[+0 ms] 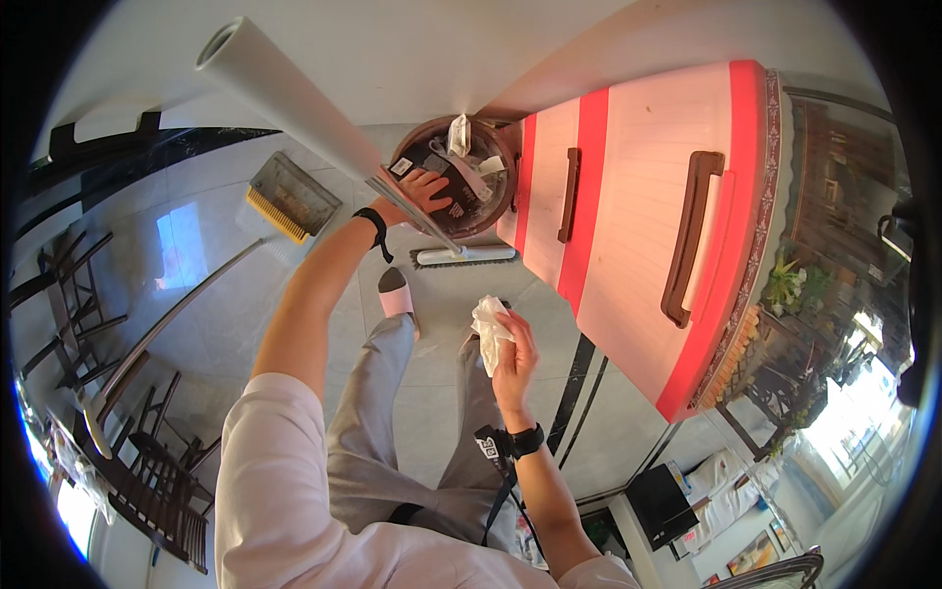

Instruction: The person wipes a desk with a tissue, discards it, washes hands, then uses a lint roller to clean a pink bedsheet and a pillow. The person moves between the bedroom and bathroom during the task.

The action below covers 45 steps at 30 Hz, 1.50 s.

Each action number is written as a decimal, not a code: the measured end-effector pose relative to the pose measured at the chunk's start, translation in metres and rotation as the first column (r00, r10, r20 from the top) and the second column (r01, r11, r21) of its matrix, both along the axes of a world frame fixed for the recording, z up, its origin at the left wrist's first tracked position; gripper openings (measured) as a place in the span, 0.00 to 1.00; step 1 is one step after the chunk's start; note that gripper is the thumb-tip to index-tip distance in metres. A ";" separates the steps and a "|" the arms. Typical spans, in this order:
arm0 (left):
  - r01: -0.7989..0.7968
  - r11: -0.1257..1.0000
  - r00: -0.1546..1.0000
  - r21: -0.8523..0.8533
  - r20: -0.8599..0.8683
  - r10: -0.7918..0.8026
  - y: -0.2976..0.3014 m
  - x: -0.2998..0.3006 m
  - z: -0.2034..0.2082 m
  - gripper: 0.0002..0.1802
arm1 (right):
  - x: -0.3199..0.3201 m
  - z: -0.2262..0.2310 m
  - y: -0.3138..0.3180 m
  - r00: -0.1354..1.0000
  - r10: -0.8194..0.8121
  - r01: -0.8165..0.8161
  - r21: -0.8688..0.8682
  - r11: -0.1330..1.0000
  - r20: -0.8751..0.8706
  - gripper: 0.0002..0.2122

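Note:
My left hand (424, 190) reaches into a round brown waste bin (509, 211), its fingers spread flat over a black packet (459, 203) lying among the rubbish. White crumpled scraps (458, 135) and clear plastic are in the bin around it. Closer to my body, my right hand (517, 355) pinches a crumpled white tissue (488, 329) between thumb and fingers, above my right leg. A broom (464, 255) stands with its head on the floor beside the bin, and its pole passes in front of my left wrist.
A pink and red cabinet (648, 177) with brown handles stands right of the bin. On the floor to the left lies a grey dustpan (299, 196) with a yellow comb edge and a long handle (177, 319). Dark wooden chairs (162, 481) stand at far left.

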State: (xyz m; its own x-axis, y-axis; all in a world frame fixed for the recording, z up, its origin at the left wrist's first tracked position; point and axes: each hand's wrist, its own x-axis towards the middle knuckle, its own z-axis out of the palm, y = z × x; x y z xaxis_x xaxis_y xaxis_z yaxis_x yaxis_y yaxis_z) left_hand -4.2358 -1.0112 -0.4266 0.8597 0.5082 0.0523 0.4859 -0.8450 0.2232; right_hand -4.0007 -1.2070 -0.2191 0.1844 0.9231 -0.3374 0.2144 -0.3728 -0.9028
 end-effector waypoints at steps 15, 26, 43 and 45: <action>-0.151 0.984 0.971 -0.098 -0.199 0.130 0.006 0.025 -0.027 0.15 | -0.002 -0.016 0.000 1.000 -0.019 0.019 -0.005 1.000 0.003 0.16; -0.384 0.922 0.920 -0.037 0.068 0.386 -0.009 -0.014 0.032 0.19 | -0.009 0.018 0.023 0.991 -0.090 0.085 -0.046 0.995 -0.097 0.15; -0.335 0.387 0.240 -0.859 0.320 0.917 -0.106 0.071 0.334 0.23 | -0.013 0.129 0.058 0.850 -0.250 0.291 0.018 0.957 -0.464 0.12; -0.374 0.377 0.365 -0.847 0.239 0.900 -0.092 0.077 0.345 0.22 | -0.010 0.136 0.055 0.866 -0.234 0.274 0.028 0.961 -0.442 0.11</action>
